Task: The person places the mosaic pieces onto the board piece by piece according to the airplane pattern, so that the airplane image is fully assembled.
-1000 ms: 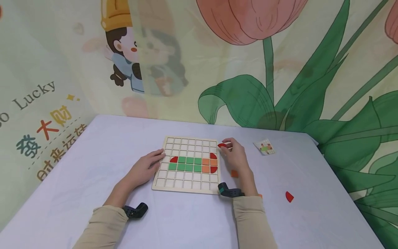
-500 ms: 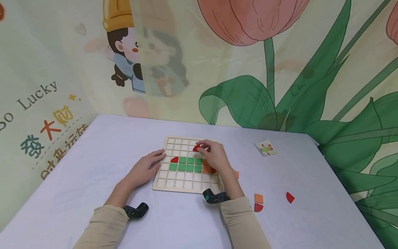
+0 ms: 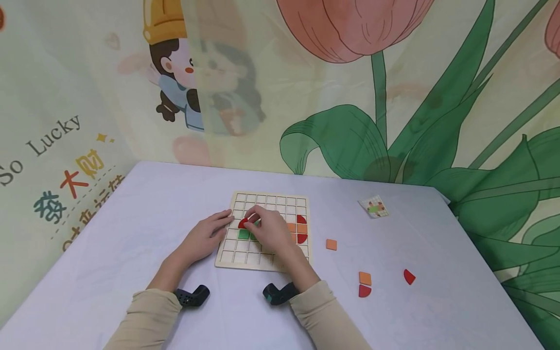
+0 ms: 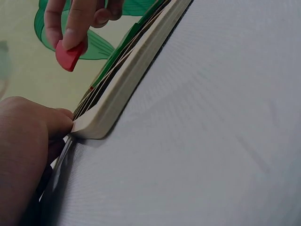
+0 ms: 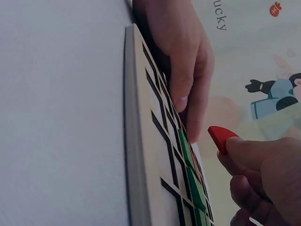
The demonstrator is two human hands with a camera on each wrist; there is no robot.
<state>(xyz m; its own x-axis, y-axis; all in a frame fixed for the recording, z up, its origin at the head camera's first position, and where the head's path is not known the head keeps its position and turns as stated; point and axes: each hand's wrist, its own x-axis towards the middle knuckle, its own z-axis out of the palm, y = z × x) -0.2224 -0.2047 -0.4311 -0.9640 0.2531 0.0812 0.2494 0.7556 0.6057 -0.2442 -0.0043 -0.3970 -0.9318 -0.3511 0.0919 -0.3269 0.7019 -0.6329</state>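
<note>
My right hand (image 3: pixel 272 231) pinches a red quarter-circle tile (image 5: pixel 222 137) between thumb and fingers. It holds the tile above the left part of a wooden grid board (image 3: pixel 238 258), and in the left wrist view the tile shows raised off the board. My left hand (image 3: pixel 205 238) rests at the board's left edge, fingers stretched out and touching the rim. In the board's cells lie green square tiles (image 3: pixel 244 234), partly hidden under my right hand. Orange square tiles (image 3: pixel 302 228) sit towards the right, with red quarter-circle tiles (image 3: pixel 302 238) at that end.
Right of the board are a loose orange square (image 3: pixel 331 244), another orange square (image 3: pixel 365 278), a red quarter-circle (image 3: pixel 365 291) below it, and one further red quarter-circle (image 3: pixel 409 276). A small printed pattern card (image 3: pixel 375 207) lies at the back right.
My right hand has carried the red tile from beyond the board's right edge leftwards across the board, to over its left part. My left hand has stayed at the edge.
</note>
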